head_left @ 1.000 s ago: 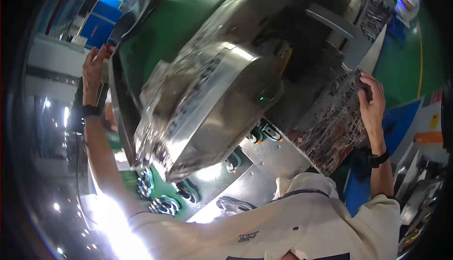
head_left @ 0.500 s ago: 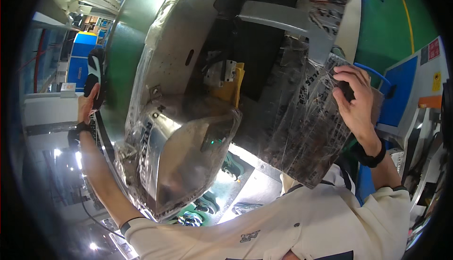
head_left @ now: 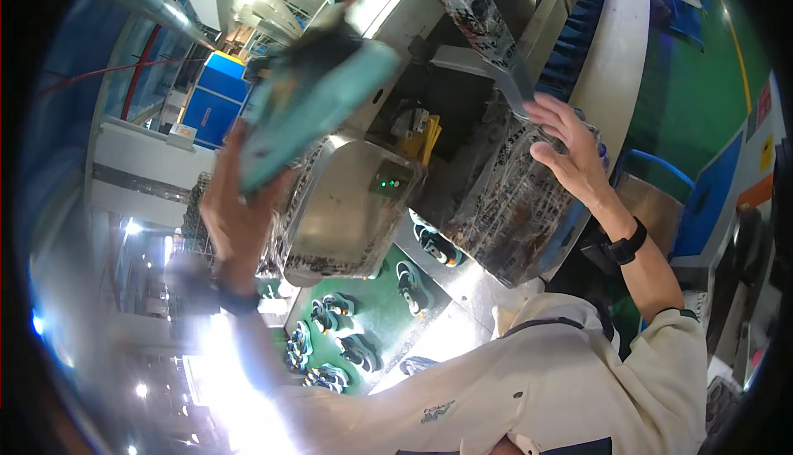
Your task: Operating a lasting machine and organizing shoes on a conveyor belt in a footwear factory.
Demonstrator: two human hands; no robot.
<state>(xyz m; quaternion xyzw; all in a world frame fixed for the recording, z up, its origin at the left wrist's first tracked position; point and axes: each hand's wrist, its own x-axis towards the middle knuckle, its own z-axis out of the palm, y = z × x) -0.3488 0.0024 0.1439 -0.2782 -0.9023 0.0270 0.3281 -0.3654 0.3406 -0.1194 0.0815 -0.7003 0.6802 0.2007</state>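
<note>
Left grip (head_left: 234, 217) around one shoe (head_left: 318, 106)

- The view was taken from the head of the person, by the left one of two wide fisheye cameras.
- It looked downward and somewhat forward, and the picture was upright, without mirroring.
- The light shirt (head_left: 529, 381) was seen from above, close, along the lower edge.
- The left hand (head_left: 235, 215) and the right hand (head_left: 576, 157) were near to the camera, with the metal box (head_left: 339, 207) between them.
- The blue cabinet (head_left: 211, 114) was farther away, at upper left.
- Straight edges bent toward the dark, round rim.
</note>
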